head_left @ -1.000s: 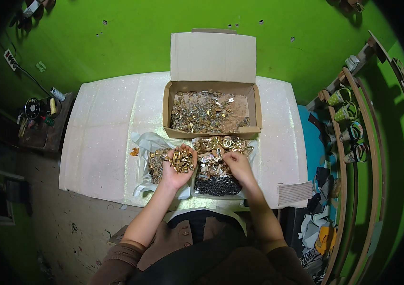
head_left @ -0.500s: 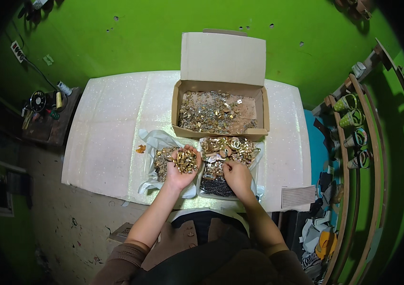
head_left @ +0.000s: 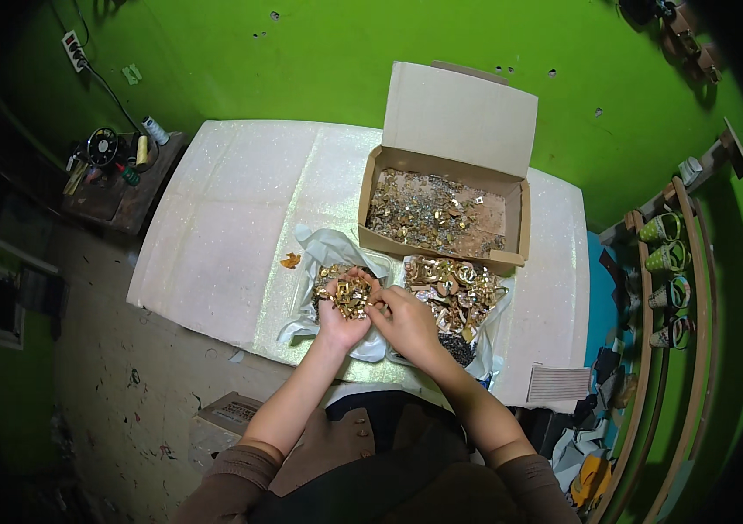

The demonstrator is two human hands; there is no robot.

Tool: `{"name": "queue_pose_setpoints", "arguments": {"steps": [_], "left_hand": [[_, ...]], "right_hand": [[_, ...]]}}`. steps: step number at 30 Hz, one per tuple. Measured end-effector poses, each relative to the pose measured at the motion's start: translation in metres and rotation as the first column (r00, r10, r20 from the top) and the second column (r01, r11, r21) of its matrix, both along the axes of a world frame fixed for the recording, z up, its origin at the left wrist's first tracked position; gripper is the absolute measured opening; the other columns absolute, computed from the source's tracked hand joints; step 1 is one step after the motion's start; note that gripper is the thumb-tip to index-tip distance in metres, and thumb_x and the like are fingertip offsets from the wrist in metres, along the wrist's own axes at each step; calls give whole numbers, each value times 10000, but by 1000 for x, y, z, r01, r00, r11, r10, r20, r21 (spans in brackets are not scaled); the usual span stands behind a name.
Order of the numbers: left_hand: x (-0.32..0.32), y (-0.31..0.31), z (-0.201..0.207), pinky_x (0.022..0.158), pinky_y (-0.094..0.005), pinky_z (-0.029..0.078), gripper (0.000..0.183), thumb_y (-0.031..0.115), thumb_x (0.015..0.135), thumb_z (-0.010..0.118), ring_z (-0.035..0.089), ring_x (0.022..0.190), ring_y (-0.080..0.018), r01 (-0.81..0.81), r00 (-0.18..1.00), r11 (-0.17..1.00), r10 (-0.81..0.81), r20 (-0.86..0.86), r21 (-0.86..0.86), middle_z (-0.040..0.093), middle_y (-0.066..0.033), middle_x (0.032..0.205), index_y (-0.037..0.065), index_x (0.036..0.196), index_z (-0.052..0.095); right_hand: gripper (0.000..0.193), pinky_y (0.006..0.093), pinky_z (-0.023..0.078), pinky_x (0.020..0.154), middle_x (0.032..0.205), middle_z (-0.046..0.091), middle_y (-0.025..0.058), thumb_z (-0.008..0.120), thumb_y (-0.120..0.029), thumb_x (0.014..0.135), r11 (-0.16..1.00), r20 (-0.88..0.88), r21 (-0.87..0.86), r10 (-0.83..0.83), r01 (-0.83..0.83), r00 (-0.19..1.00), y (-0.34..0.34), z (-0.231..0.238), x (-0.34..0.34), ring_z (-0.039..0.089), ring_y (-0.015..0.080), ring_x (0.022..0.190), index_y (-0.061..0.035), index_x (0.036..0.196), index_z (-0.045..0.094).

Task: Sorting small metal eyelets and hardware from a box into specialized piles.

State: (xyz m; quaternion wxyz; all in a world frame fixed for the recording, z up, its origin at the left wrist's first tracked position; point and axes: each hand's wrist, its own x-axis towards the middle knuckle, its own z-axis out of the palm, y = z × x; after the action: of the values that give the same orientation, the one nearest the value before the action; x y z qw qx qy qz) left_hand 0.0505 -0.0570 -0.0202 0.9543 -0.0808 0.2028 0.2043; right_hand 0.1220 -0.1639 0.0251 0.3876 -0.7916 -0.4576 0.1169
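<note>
My left hand (head_left: 342, 332) is cupped palm up, holding a heap of small gold buckles (head_left: 354, 295). At the right side of that heap, my right hand (head_left: 408, 327) has its fingertips pinched together; what they hold, if anything, is too small to make out. Beneath my left hand lies a container lined with a white plastic bag (head_left: 330, 246), with small metal pieces in it, partly hidden by the hand. Just right of my right hand, a clear tray holds larger gold fittings (head_left: 459, 293) and strings of black beads (head_left: 457, 348).
Behind the trays stands an open cardboard box (head_left: 428, 250) of mixed metal bits, lid up. Everything rests on a glittery white tabletop (head_left: 232, 210). A ribbed grey piece (head_left: 558, 383) lies at the right edge. Sandals (head_left: 668, 257) hang on a wooden rack at right.
My right hand has moved left from the tray of gold fittings to the heap in my left palm. The whole view has shifted and tilted slightly.
</note>
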Motion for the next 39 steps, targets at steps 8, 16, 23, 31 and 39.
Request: {"name": "queue_pose_setpoints", "arguments": {"steps": [8, 16, 23, 31, 39], "left_hand": [[-2, 4, -11, 768, -316, 469, 157, 160, 809, 453, 565, 840, -207, -34, 999, 999, 34, -18, 4, 598, -63, 841, 61, 826, 575], [3, 7, -7, 794, -364, 492, 146, 125, 826, 455, 580, 788, -219, -62, 997, 990, 57, -43, -124, 603, -88, 806, 37, 800, 568], [7, 5, -5, 811, -397, 489, 147, 122, 828, 466, 580, 792, -235, -53, 998, 982, 48, -34, -181, 599, -101, 805, 23, 818, 575], [11, 3, 3, 833, -397, 478, 150, 123, 827, 467, 577, 783, -230, -52, 997, 985, 41, -72, -166, 593, -108, 786, 16, 809, 571], [-3, 28, -3, 835, -387, 477, 227, 129, 857, 379, 575, 803, -229, -127, 992, 987, 126, -21, -98, 588, -125, 797, 6, 823, 567]], "right_hand": [[90, 334, 456, 579, 737, 535, 63, 611, -151, 732, 994, 326, 107, -34, -1, 945, 7, 15, 2, 563, 237, 700, -82, 779, 578], [109, 334, 463, 571, 769, 580, 101, 590, -147, 784, 987, 218, 122, -128, 104, 968, -11, 13, 23, 592, 256, 671, -51, 832, 568], [120, 328, 469, 574, 754, 606, 98, 586, -174, 790, 967, 1, -89, -241, 240, 970, -76, -2, 63, 609, 242, 669, -60, 828, 594], [129, 394, 451, 644, 798, 603, 99, 574, -205, 774, 939, 82, -304, -141, 160, 987, -87, -35, 56, 574, 294, 750, -86, 800, 617], [90, 384, 473, 570, 765, 585, 96, 557, -145, 772, 879, 390, -323, -212, 349, 896, -71, -38, 38, 585, 293, 651, -70, 790, 604]]}}
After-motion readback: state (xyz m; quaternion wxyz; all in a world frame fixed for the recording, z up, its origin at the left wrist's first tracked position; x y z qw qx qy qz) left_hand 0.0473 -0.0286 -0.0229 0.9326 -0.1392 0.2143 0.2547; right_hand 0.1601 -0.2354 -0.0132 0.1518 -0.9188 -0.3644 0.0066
